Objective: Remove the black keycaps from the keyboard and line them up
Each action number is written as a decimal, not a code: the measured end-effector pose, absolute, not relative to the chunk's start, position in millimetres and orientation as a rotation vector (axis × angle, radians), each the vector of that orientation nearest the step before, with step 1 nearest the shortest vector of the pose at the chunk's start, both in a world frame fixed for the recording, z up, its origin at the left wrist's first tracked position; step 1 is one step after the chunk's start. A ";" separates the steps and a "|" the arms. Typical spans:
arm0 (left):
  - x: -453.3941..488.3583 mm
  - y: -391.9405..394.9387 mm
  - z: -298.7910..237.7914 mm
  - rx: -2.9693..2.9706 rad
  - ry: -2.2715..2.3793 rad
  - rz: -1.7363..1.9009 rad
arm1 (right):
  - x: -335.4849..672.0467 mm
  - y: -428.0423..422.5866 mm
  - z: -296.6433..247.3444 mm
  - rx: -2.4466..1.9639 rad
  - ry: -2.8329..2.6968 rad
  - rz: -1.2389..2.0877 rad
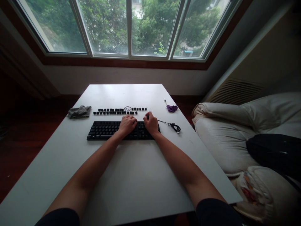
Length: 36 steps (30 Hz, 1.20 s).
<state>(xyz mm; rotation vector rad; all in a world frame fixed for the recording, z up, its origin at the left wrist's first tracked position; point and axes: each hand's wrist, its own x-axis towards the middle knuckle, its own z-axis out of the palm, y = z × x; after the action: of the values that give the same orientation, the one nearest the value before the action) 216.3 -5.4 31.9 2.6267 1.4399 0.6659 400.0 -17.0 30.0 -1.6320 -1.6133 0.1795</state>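
Observation:
A black keyboard point(105, 130) lies across the middle of the white table point(131, 182). My left hand point(127, 124) rests on its right half with the fingers curled down onto the keys. My right hand point(150, 123) is closed at the keyboard's far right end, pinching a small thin tool whose tip sticks up; I cannot make out what it is. Behind the keyboard, several loose black keycaps point(117, 110) lie in two rows, with a wire keycap puller point(127, 108) among them.
A crumpled grey cloth point(79, 111) lies at the left. A purple cloth point(172, 108) and the keyboard's coiled black cable point(174, 126) lie at the right. A white sofa with cushions point(235, 138) stands beside the table's right edge. Windows fill the far wall.

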 end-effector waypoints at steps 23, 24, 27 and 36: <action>217.2 -9.0 32.3 2.669 1.169 0.640 | 397.1 -20.8 33.0 -1.606 -1.663 0.206; 217.0 -8.5 31.6 2.673 1.164 0.650 | 396.9 -21.0 33.2 -1.593 -1.683 0.208; 216.7 -7.3 30.0 2.685 1.156 0.673 | 395.5 -22.0 33.2 -1.569 -1.735 0.185; 217.5 -8.1 30.8 2.685 1.181 0.622 | 393.9 -21.4 33.5 -1.581 -1.725 0.211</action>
<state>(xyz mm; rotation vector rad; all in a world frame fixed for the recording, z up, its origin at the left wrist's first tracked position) 217.5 -8.1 30.8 2.6849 1.1809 0.6219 393.9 -21.4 33.5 -1.5810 -1.7251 0.2107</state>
